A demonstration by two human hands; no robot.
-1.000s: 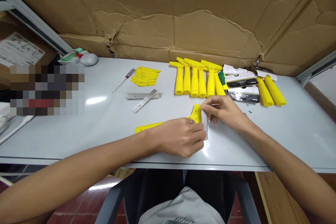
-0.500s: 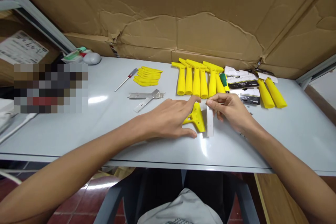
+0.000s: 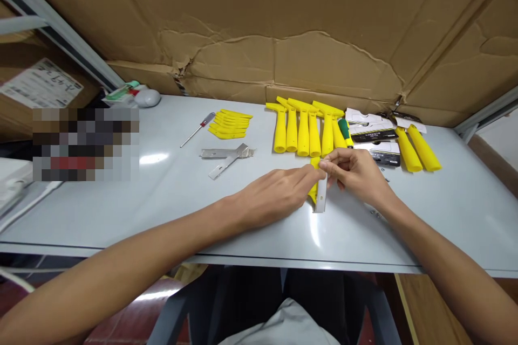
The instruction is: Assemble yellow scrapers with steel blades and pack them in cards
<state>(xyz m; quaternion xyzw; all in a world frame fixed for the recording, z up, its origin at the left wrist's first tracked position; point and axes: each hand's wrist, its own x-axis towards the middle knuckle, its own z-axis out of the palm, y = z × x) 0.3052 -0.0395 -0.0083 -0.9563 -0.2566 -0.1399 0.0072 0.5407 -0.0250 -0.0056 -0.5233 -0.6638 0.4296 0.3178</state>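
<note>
In the middle of the table a yellow plastic scraper head (image 3: 312, 195) lies under my left hand (image 3: 279, 191), which is closed over it and hides most of it. A flat metal blade (image 3: 321, 199) with small holes lies along the right edge of the head. My right hand (image 3: 351, 172) pinches the far end of this blade between thumb and fingers. The left fingertips touch the blade near its upper part. Beyond the hands stand several yellow scraper handles (image 3: 303, 132) in a row, some with heads.
Loose metal blades (image 3: 229, 156) lie crossed on the left, near several stacked yellow plastic pieces (image 3: 230, 124) and a screwdriver (image 3: 198, 129). Black-and-white packets (image 3: 374, 135), a green-handled tool (image 3: 345, 128) and two yellow handles (image 3: 423, 146) are at the right. Tiny screws (image 3: 376, 214) lie beside my right wrist.
My left hand has moved right and closed over the scraper head, its fingertips reaching the blade. Blade and head, apart before, now lie against each other. The view has tilted slightly.
</note>
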